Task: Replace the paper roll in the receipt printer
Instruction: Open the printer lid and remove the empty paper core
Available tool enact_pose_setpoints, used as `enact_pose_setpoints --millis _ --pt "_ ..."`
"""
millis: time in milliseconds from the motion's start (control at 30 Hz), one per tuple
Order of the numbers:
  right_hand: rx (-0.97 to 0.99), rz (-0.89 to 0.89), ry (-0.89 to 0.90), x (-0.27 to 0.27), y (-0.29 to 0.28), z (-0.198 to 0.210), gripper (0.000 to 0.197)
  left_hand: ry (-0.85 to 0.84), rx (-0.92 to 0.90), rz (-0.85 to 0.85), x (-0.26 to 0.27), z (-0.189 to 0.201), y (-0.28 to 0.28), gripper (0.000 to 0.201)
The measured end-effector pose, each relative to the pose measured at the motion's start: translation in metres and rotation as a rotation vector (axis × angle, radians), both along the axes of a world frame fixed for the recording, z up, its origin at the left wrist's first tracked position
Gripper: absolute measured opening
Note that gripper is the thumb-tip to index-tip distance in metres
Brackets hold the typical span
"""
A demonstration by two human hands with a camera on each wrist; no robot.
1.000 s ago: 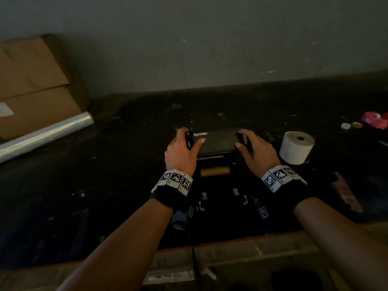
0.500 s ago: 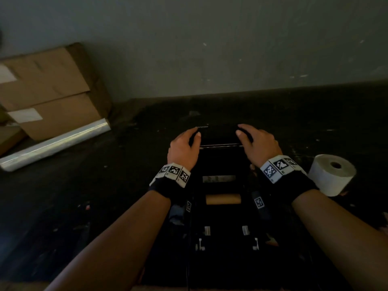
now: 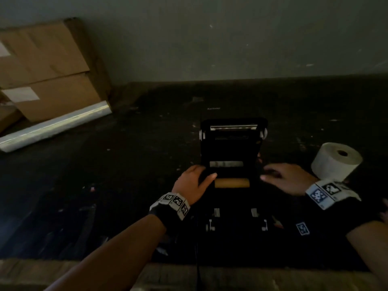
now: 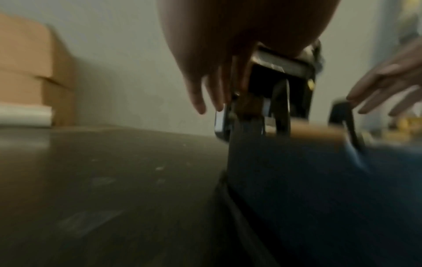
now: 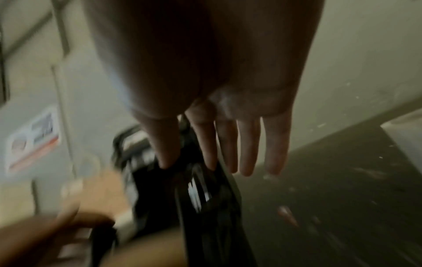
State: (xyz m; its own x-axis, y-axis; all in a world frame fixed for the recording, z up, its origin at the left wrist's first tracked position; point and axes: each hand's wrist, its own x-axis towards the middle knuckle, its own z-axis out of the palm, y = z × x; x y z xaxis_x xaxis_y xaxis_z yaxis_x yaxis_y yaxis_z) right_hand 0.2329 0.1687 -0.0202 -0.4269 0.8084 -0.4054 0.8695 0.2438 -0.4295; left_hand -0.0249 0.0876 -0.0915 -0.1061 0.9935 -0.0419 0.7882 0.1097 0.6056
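The black receipt printer (image 3: 231, 206) sits on the dark table with its lid (image 3: 231, 141) swung up and standing open. A brown empty cardboard core (image 3: 232, 183) lies across the paper bay. My left hand (image 3: 204, 174) rests at the printer's left edge, fingers relaxed, thumb tip just beside the core's left end. My right hand (image 3: 273, 175) hovers blurred over the right edge, fingers straight and holding nothing. A new white paper roll (image 3: 336, 162) stands just right of it. In the right wrist view my right hand's fingers (image 5: 228, 144) point down along the printer's side (image 5: 205, 198).
Stacked cardboard boxes (image 3: 48, 70) lean against the wall at the back left, with a roll of clear film (image 3: 54, 127) lying in front of them. The table's front edge (image 3: 189, 276) runs along the bottom. A grey wall closes the back.
Both hands have let go of the lid, which now stands fully up, and have come down toward the bay beside the brown core. The view has shifted closer.
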Motion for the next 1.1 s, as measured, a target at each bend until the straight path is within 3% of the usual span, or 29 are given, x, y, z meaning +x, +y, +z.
enact_pose_setpoints --millis 133,367,600,733,933,1100 --pt "-0.001 0.119 -0.092 -0.018 -0.012 -0.028 0.050 0.097 -0.105 -0.154 0.002 -0.017 -0.002 0.056" --pt "0.077 0.081 -0.106 -0.033 -0.019 -0.050 0.050 0.129 -0.042 -0.106 0.017 -0.024 0.000 0.045" --pt "0.170 -0.113 0.385 -0.021 -0.036 -0.025 0.047 -0.115 0.069 -0.053 0.028 0.015 -0.001 0.045" --pt "0.259 -0.208 0.515 -0.010 -0.049 -0.004 0.040 -0.178 0.180 -0.066 0.033 0.041 0.000 0.042" --pt "0.280 -0.496 0.701 0.027 -0.073 0.011 0.033 -0.178 0.092 -0.290 0.064 0.068 0.011 0.036" --pt "0.332 -0.820 0.858 0.077 -0.086 0.005 0.015 -0.284 0.043 -0.454 0.115 0.073 0.020 0.027"
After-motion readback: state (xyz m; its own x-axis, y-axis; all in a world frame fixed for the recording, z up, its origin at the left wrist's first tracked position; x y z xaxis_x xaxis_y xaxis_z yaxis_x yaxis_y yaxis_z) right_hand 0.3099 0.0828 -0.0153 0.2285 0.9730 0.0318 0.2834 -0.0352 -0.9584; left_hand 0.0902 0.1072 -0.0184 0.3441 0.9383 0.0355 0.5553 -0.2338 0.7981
